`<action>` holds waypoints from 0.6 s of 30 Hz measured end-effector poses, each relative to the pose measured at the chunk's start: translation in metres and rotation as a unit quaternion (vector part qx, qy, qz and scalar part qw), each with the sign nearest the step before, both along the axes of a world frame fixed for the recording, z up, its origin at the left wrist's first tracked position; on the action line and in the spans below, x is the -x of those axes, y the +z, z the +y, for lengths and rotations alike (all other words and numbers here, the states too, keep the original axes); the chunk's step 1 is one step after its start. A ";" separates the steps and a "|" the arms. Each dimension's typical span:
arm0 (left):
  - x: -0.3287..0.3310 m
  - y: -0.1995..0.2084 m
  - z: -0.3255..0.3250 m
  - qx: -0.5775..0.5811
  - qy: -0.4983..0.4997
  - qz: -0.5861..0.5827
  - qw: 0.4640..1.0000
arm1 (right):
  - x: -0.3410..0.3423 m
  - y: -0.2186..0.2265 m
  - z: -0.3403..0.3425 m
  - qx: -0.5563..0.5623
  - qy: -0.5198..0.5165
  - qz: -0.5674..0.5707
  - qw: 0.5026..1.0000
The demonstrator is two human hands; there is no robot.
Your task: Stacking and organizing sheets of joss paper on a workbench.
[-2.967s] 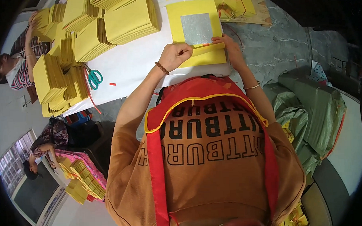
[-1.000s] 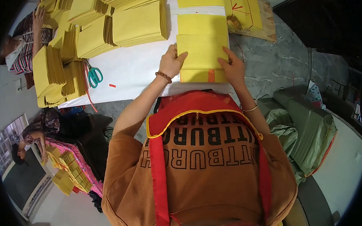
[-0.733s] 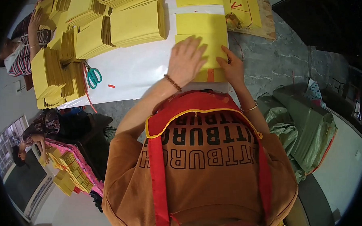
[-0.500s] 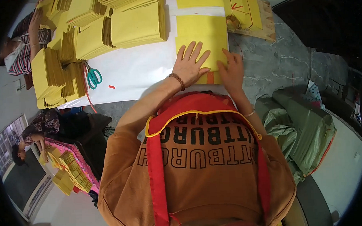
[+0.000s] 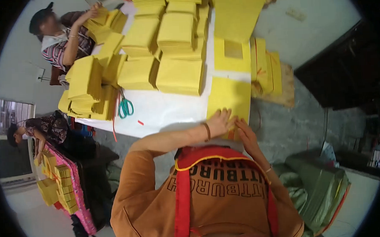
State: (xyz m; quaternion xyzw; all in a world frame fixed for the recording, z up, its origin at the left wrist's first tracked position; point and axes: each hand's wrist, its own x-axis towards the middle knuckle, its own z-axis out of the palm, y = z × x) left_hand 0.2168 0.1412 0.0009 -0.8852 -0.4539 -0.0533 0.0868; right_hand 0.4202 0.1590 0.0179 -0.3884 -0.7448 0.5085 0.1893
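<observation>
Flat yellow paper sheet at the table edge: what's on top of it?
Both hands, left hand and right hand, press on the flat yellow paper sheet. Whatever lies beneath them is covered.

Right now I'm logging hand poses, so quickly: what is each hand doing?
Left hand: open, fingers spread, pressing flat on the yellow paper sheet.
Right hand: open, resting on the same sheet's near edge, gripping nothing.

— What does the person wear?
— An orange shirt [image 5: 210, 202] with dark letters, and a red apron strap [image 5: 180, 195] edged in yellow.
— Anything on the arms?
— A dark wristband [image 5: 206, 131] on the left, a thin bangle [image 5: 268, 170] on the right
</observation>
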 end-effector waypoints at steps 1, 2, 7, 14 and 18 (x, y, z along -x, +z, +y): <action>-0.007 0.005 -0.003 -0.046 0.021 -0.036 0.998 | -0.004 0.000 0.006 -0.021 0.006 0.007 1.000; -0.010 0.010 -0.004 -0.065 0.027 -0.031 0.997 | -0.007 -0.004 0.014 0.085 -0.072 0.064 0.992; 0.004 0.028 0.002 0.058 0.048 -0.163 0.984 | 0.002 0.022 0.036 0.183 -0.265 0.136 0.937; 0.093 0.069 -0.075 -0.025 0.154 -0.172 0.973 | 0.002 0.004 0.030 0.101 -0.286 0.123 0.945; 0.116 0.021 -0.091 -0.006 0.193 -0.089 0.977 | 0.013 -0.014 0.031 0.054 -0.259 0.158 0.951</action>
